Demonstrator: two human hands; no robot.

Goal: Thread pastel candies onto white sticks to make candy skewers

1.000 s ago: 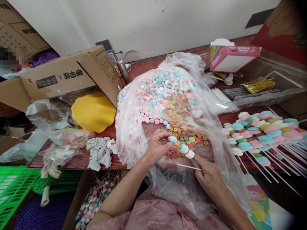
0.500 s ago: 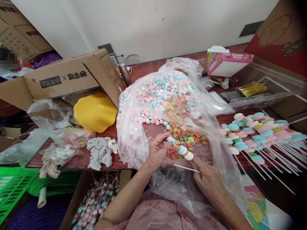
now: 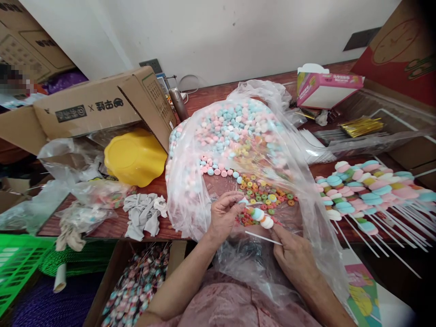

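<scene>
My left hand [image 3: 223, 212] pinches a pale blue marshmallow [image 3: 243, 200] between thumb and fingers, just off the tip of a candy skewer. That marshmallow skewer [image 3: 262, 218], strung with white and blue marshmallows and coloured gummy rings, is in the grip of my right hand [image 3: 293, 250]. A bare white stick [image 3: 262, 237] also juts leftward from the right hand's fingers. Beneath both hands, loose gummy rings [image 3: 267, 195] lie on clear plastic. Behind them, pink, blue and white marshmallows [image 3: 235, 122] are heaped inside an open plastic bag [image 3: 185, 200].
Finished-looking marshmallow skewers [image 3: 371, 190] are piled at the right. On the left are a yellow scalloped bowl [image 3: 134, 156], a cardboard box [image 3: 91, 102] and a grey cloth [image 3: 143, 215]. Below the table edge, a carton holds many wrapped sweets [image 3: 139, 281]. Gold ties [image 3: 361, 127] lie in a clear tray.
My left fingers have shifted slightly, and less of the marshmallow's pink side shows. The skewer stays in my right hand at nearly the same spot. The view has moved a little.
</scene>
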